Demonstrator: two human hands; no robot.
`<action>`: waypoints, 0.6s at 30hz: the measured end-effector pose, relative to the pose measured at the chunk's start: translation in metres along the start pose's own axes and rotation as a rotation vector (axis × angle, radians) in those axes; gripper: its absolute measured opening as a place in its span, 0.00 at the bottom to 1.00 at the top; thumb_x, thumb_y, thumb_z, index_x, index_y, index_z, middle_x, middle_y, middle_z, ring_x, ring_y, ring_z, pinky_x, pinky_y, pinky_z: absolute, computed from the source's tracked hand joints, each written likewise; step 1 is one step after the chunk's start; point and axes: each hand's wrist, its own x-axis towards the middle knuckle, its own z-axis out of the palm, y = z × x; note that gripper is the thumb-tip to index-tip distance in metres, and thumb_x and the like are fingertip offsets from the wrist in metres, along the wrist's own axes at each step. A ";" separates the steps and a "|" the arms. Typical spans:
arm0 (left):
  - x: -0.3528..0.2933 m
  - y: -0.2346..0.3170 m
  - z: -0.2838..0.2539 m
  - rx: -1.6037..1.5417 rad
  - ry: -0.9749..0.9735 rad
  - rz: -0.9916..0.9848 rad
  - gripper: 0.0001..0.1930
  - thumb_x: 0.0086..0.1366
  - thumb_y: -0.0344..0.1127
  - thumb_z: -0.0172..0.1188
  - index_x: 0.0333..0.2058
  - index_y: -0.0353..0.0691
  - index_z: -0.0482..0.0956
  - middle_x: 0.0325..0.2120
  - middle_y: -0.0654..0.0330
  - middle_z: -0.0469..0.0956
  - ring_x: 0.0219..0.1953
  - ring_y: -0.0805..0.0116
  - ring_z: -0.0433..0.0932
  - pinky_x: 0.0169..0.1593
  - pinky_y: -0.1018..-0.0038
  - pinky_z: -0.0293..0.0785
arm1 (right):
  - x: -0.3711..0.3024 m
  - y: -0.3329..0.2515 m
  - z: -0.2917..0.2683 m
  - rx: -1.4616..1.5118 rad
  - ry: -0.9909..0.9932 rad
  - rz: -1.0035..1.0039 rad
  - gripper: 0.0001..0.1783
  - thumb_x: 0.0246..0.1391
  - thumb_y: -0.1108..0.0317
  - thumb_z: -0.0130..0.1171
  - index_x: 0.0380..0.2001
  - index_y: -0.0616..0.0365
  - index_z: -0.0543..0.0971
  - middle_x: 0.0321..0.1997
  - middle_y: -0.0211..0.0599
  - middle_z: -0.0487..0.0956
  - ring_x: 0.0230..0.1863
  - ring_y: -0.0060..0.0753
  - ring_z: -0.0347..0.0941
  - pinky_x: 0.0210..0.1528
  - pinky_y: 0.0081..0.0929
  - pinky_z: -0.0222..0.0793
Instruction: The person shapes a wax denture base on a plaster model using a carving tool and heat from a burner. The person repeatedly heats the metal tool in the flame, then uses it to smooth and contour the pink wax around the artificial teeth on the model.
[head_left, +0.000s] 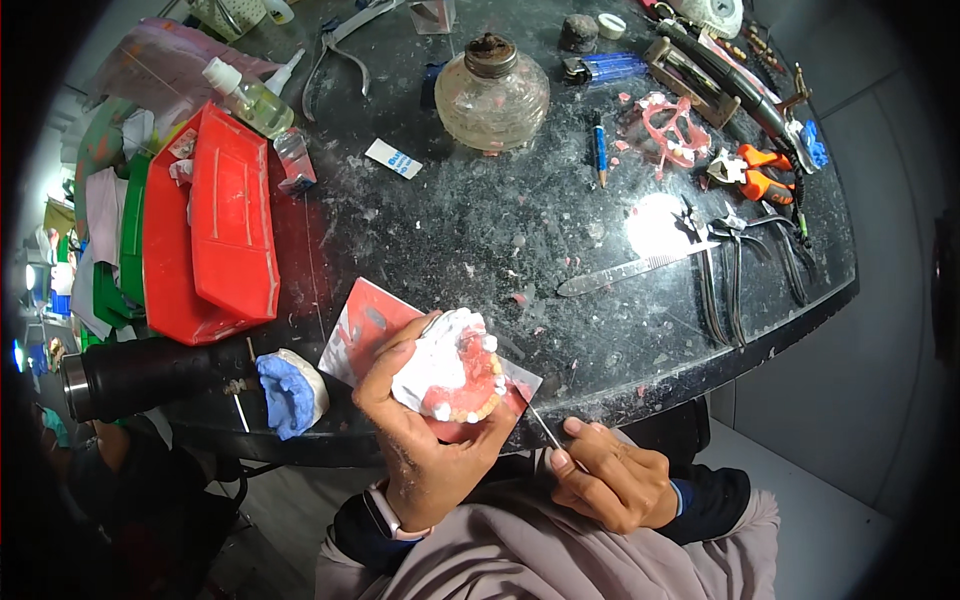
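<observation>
My left hand (425, 465) is closed around a white plaster dental cast (430, 365) near the table's front edge. Pink wax and a row of yellowish artificial teeth sit on the cast. Behind and beneath it lies a pink-smeared card or sheet (362, 318), partly hidden by hand and cast. Just right of the cast, my right hand (612, 478) pinches a thin metal wax carver (546, 424). Its tip points up and left, close to the sheet's right corner; whether it touches is unclear.
A glass spirit lamp (492, 110) stands at the back middle. Red bins (235, 220) are on the left, near a blue-and-white dental cast (290, 395). Rightward lie a metal knife (620, 274), a pencil (600, 155), orange-handled pliers (765, 180) and pink wax pieces (675, 130).
</observation>
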 end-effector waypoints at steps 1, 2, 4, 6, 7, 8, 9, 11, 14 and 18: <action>0.000 0.000 0.000 0.002 0.002 -0.003 0.36 0.40 0.21 0.64 0.45 0.31 0.50 0.43 0.42 0.61 0.42 0.55 0.69 0.45 0.66 0.69 | -0.001 0.001 -0.001 0.006 -0.005 -0.018 0.13 0.39 0.68 0.58 0.31 0.63 0.76 0.24 0.32 0.73 0.34 0.31 0.76 0.33 0.19 0.74; 0.000 -0.001 -0.001 0.008 -0.002 0.013 0.36 0.40 0.21 0.64 0.45 0.31 0.50 0.43 0.42 0.61 0.42 0.56 0.69 0.44 0.67 0.69 | -0.002 0.002 -0.002 0.011 -0.010 -0.036 0.13 0.40 0.68 0.58 0.31 0.63 0.76 0.24 0.33 0.73 0.34 0.31 0.76 0.32 0.19 0.75; 0.001 -0.001 0.000 0.012 -0.008 0.029 0.36 0.39 0.21 0.64 0.45 0.31 0.50 0.43 0.42 0.61 0.42 0.56 0.69 0.44 0.67 0.69 | -0.002 0.003 0.001 0.011 0.003 -0.041 0.13 0.40 0.68 0.58 0.31 0.63 0.76 0.24 0.33 0.73 0.33 0.31 0.76 0.31 0.19 0.75; 0.004 0.002 -0.001 0.022 -0.009 0.089 0.36 0.39 0.22 0.65 0.45 0.30 0.51 0.43 0.43 0.61 0.42 0.57 0.69 0.43 0.69 0.69 | -0.002 0.003 0.002 0.009 0.016 -0.045 0.12 0.40 0.68 0.58 0.31 0.62 0.77 0.23 0.33 0.73 0.33 0.31 0.76 0.31 0.19 0.75; 0.004 0.002 -0.002 0.020 -0.009 0.089 0.36 0.39 0.22 0.65 0.45 0.30 0.51 0.43 0.43 0.61 0.42 0.57 0.69 0.43 0.69 0.69 | -0.002 0.003 0.002 0.033 0.013 -0.035 0.12 0.40 0.68 0.58 0.31 0.62 0.77 0.23 0.34 0.73 0.33 0.32 0.76 0.30 0.19 0.75; 0.003 0.003 -0.002 0.060 -0.017 0.065 0.37 0.39 0.22 0.65 0.46 0.30 0.51 0.42 0.44 0.61 0.42 0.57 0.69 0.43 0.69 0.69 | -0.003 0.003 0.002 0.056 0.011 -0.025 0.12 0.40 0.69 0.58 0.31 0.61 0.77 0.23 0.34 0.73 0.33 0.32 0.76 0.30 0.19 0.75; 0.002 0.004 -0.003 0.101 -0.025 0.042 0.37 0.39 0.23 0.65 0.46 0.29 0.51 0.42 0.45 0.61 0.42 0.58 0.69 0.43 0.70 0.69 | -0.003 0.003 0.003 0.057 0.011 -0.024 0.12 0.40 0.69 0.58 0.31 0.61 0.77 0.23 0.34 0.73 0.33 0.32 0.76 0.30 0.19 0.75; 0.003 0.006 -0.003 0.130 -0.023 0.046 0.37 0.39 0.23 0.65 0.46 0.29 0.52 0.42 0.46 0.61 0.42 0.58 0.69 0.43 0.70 0.69 | -0.003 0.003 0.004 0.050 0.035 -0.023 0.12 0.40 0.70 0.58 0.31 0.61 0.77 0.23 0.34 0.73 0.33 0.32 0.76 0.30 0.19 0.75; 0.000 0.006 -0.004 0.170 -0.020 0.038 0.37 0.38 0.24 0.66 0.46 0.28 0.52 0.41 0.47 0.61 0.41 0.58 0.69 0.43 0.70 0.69 | -0.004 0.004 0.001 0.068 0.028 -0.037 0.12 0.39 0.71 0.58 0.31 0.61 0.77 0.23 0.34 0.73 0.32 0.31 0.76 0.30 0.20 0.75; 0.002 0.008 -0.004 0.218 -0.022 0.039 0.38 0.38 0.26 0.67 0.46 0.27 0.53 0.42 0.47 0.61 0.41 0.58 0.69 0.43 0.69 0.68 | -0.002 0.004 0.004 0.056 0.040 -0.048 0.11 0.39 0.71 0.58 0.31 0.61 0.78 0.23 0.35 0.73 0.32 0.32 0.76 0.30 0.20 0.75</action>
